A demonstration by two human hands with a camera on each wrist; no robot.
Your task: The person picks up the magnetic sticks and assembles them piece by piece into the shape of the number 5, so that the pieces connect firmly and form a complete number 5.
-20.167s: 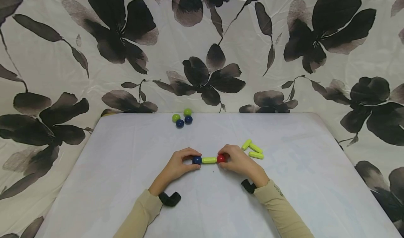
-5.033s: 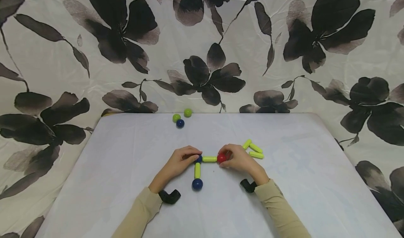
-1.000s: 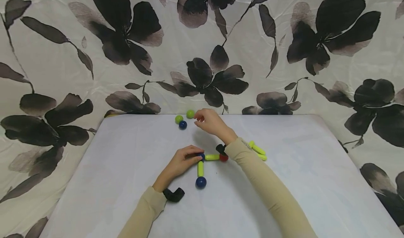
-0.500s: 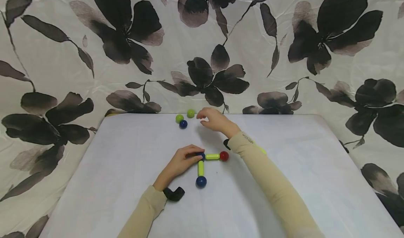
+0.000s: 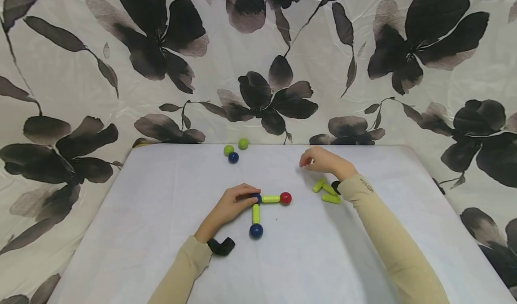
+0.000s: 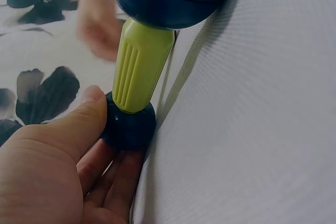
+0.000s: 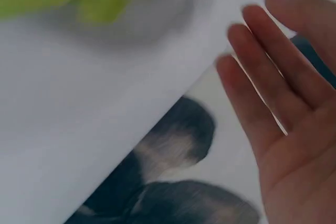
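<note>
My left hand (image 5: 230, 206) pinches the corner blue ball (image 6: 130, 129) of an L-shaped piece between thumb and fingers. One yellow-green rod (image 5: 270, 199) runs right from that ball to a red ball (image 5: 286, 198). A second rod (image 6: 140, 69) comes toward me and ends in another blue ball (image 5: 256, 231). My right hand (image 5: 325, 161) is in the air just beyond several loose yellow-green rods (image 5: 331, 198), holding nothing. In the right wrist view its fingers (image 7: 252, 103) are extended and apart, with blurred rods at the upper left.
Two green balls (image 5: 243, 143) and a blue ball (image 5: 233, 158) sit together at the back edge of the white table (image 5: 161, 232). Behind it hangs a floral cloth (image 5: 194, 62). A black wrist strap piece (image 5: 221, 246) sticks out by the left sleeve.
My right hand has moved from beside the back balls rightward to the loose rods. My left hand stays put. Since the oldest frame, a rod and blue ball have joined the corner ball.
</note>
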